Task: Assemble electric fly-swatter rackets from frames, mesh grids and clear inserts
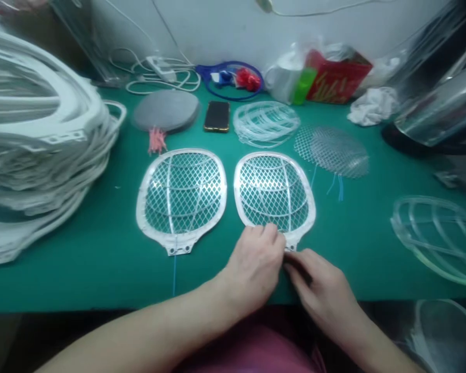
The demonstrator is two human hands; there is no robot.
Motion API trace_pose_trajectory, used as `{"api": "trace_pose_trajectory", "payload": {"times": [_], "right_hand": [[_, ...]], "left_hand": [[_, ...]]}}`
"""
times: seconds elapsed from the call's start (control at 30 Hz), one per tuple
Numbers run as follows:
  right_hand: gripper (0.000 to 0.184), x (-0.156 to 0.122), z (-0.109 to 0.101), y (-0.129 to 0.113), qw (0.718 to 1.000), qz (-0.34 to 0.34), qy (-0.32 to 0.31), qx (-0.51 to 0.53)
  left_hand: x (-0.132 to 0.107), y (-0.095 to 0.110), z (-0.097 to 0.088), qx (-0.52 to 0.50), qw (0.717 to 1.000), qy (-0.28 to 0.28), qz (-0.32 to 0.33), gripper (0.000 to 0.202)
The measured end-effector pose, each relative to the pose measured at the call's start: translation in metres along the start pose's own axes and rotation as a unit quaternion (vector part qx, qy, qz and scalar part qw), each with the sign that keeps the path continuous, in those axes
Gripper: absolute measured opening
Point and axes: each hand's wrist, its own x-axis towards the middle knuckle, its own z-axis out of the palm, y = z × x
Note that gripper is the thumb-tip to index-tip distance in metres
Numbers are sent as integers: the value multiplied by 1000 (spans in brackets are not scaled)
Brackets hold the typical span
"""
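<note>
Two white, rounded racket frames lie side by side on the green table, each fitted with silvery mesh and curved ribs. My left hand [257, 261] is closed over the lower rim and neck of the right racket frame [312, 210]; what its curled fingers grip is hidden. Close against it, at the same neck, my right hand [322, 282] has thumb and fingers pinched together, and I cannot make out what is between them. Apart from both hands, the left racket frame [141, 207] has a blue wire [174, 274] running from its neck toward the table's front edge.
A tall stack of white frames [62, 109] fills the left side. Behind lie grey mesh discs [166, 109], a phone [217, 116], clear ribbed covers [266, 123] and loose mesh [337, 153]. More ribbed covers [438, 228] lie right, below a shiny metal vessel [438, 109].
</note>
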Motion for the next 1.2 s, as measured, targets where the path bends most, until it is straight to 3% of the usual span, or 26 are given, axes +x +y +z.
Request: {"api": "trace_pose_trajectory", "payload": {"times": [0.13, 0.3, 0.47, 0.63, 0.73, 0.97, 1.2], "right_hand": [[18, 3, 0, -2, 1000, -1, 1, 4], [17, 8, -2, -8, 1000, 2, 4, -3], [18, 20, -14, -4, 1000, -13, -13, 9], [18, 33, -35, 3, 997, -27, -73, -17], [18, 33, -37, 5, 995, -30, -88, -35], [16, 12, -16, 0, 999, 2, -15, -40], [22, -1, 0, 2, 995, -39, 39, -82]], "left_hand": [[0, -5, -5, -20, 999, -25, -2, 17], [32, -20, -20, -55, 992, -116, 13, 17], [57, -37, -25, -146, 966, -213, 22, 17], [58, -42, -22, -158, 966, -206, 1, 15], [56, -39, -20, -155, 970, -187, -8, 14], [58, -31, -17, -122, 976, -175, -52, 21], [61, -27, -18, -101, 974, -191, -65, 23]]}}
